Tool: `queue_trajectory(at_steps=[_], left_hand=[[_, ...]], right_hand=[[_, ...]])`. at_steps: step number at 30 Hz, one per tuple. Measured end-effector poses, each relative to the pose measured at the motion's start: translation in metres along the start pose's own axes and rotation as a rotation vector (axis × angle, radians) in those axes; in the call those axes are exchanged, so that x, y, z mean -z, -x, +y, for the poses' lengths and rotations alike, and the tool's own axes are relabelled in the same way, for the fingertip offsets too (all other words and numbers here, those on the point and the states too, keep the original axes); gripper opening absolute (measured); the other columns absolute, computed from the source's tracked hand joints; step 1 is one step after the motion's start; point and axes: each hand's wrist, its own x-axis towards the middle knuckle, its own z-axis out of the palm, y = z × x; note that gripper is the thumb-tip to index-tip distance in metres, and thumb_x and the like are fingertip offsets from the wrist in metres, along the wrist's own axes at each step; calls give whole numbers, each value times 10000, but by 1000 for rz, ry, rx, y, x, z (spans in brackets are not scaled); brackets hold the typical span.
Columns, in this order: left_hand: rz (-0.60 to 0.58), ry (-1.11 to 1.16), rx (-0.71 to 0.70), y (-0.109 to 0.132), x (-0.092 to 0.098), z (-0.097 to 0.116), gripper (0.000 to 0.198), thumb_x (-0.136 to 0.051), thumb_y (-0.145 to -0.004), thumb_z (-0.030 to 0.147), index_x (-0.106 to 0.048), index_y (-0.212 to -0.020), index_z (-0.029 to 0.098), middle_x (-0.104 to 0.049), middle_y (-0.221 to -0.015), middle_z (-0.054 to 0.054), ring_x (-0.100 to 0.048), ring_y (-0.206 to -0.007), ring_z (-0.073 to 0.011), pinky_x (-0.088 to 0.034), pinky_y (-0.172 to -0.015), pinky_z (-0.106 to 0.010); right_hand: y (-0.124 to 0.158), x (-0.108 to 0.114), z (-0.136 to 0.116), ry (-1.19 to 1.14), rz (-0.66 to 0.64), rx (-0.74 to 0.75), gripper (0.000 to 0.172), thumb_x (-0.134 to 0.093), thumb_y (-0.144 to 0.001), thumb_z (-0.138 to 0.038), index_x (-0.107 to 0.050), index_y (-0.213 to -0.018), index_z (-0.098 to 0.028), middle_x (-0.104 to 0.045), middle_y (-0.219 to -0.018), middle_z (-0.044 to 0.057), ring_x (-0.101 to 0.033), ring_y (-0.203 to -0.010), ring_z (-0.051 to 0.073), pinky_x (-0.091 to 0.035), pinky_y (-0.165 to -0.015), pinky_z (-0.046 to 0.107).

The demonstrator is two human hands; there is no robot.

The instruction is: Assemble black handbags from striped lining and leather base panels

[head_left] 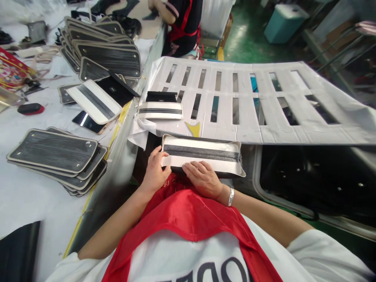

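Observation:
In front of my apron lies a long bag piece [202, 154], white with a dark grey stripe along its middle. Its corners at the right stand up slightly, and black material shows under its edges. At its left end, my left hand [157, 168] grips the edge between thumb and fingers. My right hand [202, 178] lies flat on the near edge, fingers stretched out. What is beneath the piece is mostly hidden.
A white slotted board [246, 86] stretches ahead, with a smaller-looking striped piece [160, 111] at its left corner. On the left table are stacks of grey panels [55, 150], another striped panel [94, 102] and a phone [88, 122]. A co-worker [185, 27] sits beyond.

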Motion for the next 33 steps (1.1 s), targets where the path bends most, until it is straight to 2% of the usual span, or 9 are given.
queue_trajectory(at_steps=[5, 11, 17, 21, 22, 24, 27, 31, 33], left_hand=[[7, 30, 57, 3, -3, -1, 376, -578, -736, 142, -511, -1104, 179, -385, -1370, -148, -380, -1301, -259, -318, -1090, -434], [-49, 117, 196, 2, -5, -7, 434, -608, -720, 186, -518, -1144, 203, -393, -1375, -115, -372, -1308, -253, -298, -1102, -419], [-58, 190, 228, -4, 0, -18, 690, -665, -717, 282, -381, -1345, 249, -353, -1432, -96, -336, -1329, -278, -296, -1097, -455], [-121, 449, 348, -5, -1, -26, 884, -685, -720, 378, -189, -1445, 277, -265, -1496, -102, -327, -1340, -292, -355, -1060, -460], [-135, 524, 362, -6, -2, -26, 906, -686, -719, 391, -167, -1452, 277, -255, -1503, -100, -313, -1349, -293, -355, -1062, -454], [-132, 650, 383, -6, -4, -26, 904, -683, -720, 409, -174, -1454, 274, -255, -1509, -93, -275, -1369, -296, -330, -1083, -447], [-101, 790, 440, -9, -3, -25, 824, -649, -751, 428, -224, -1442, 286, -269, -1510, -70, -256, -1378, -294, -297, -1106, -443], [39, 931, 609, -9, -6, -40, 664, -595, -791, 461, -345, -1386, 307, -367, -1464, -52, -357, -1329, -288, -331, -1093, -430], [131, 994, 752, -6, -11, -53, 609, -610, -773, 482, -432, -1324, 292, -454, -1402, -60, -432, -1278, -290, -383, -1059, -423]], right_hand=[[50, 7, 22, 47, 42, -98, 447, -447, -919, -165, -441, -1362, -228, -485, -1370, 54, -410, -1258, 229, -302, -1054, 422], [95, 15, 39, 194, 109, -165, 415, -516, -910, -262, -490, -1316, -178, -530, -1329, 44, -425, -1249, 236, -262, -1097, 440], [95, 43, 43, 81, 159, -256, 342, -515, -901, -367, -569, -1195, -202, -541, -1305, 67, -439, -1242, 257, -215, -1109, 519], [81, 65, 90, -70, 450, -529, 316, -460, -913, -295, -544, -1186, -158, -560, -1237, 117, -503, -1168, 212, -369, -1038, 414], [73, 69, 108, -120, 463, -617, 320, -452, -912, -303, -547, -1174, -146, -572, -1207, 122, -532, -1125, 204, -417, -990, 374], [48, 71, 147, -213, 265, -748, 334, -430, -912, -330, -563, -1148, -135, -601, -1152, 119, -585, -1021, 192, -467, -899, 322], [-6, 56, 199, -284, -245, -742, 330, -441, -894, -317, -602, -1110, -127, -650, -1081, 101, -622, -918, 179, -471, -821, 275], [-79, 4, 239, -304, -535, -635, 246, -601, -780, -320, -682, -915, -131, -700, -895, 79, -644, -825, 202, -470, -707, 251], [-106, -27, 244, -278, -618, -620, 321, -630, -757, -380, -678, -929, -113, -694, -899, 112, -647, -825, 227, -474, -699, 271]])
